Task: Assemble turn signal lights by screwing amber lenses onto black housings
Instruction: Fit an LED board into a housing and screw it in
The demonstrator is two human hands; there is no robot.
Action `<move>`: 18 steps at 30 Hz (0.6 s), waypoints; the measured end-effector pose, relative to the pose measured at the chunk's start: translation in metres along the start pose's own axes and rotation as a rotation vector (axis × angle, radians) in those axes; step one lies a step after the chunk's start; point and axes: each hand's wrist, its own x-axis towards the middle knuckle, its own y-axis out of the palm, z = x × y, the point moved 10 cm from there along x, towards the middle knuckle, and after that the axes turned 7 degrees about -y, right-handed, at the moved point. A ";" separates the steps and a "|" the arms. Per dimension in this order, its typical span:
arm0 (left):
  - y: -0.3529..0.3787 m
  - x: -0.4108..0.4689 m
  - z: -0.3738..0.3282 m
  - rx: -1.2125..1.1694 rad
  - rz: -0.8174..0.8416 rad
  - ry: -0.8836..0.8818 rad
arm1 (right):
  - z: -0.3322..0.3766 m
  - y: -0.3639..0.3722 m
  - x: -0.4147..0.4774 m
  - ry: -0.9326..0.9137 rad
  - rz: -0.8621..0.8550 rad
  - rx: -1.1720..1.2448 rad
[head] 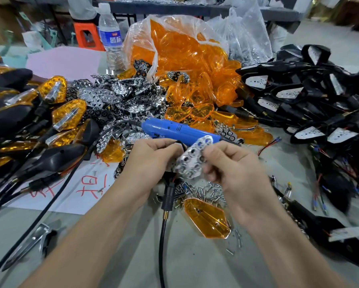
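Grey tabletop (195, 267), crowded with parts. The left hand (151, 156) grips a black housing (167, 197), mostly hidden. The right hand (234, 163) pinches a silver reflector (192, 159) against it. An amber lens (206, 218) lies below beside loose screws (203, 192), and a blue screwdriver (180, 132) lies just behind.

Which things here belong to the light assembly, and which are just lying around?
Job: chrome reflector pinched by right hand, black housing gripped by left hand, loose amber lens, screws, blue screwdriver.
Lying about: water bottle, orange stool, pink paper.
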 end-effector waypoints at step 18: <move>0.013 -0.007 0.019 -0.133 0.100 -0.183 | 0.008 0.002 0.001 -0.153 -0.089 -0.748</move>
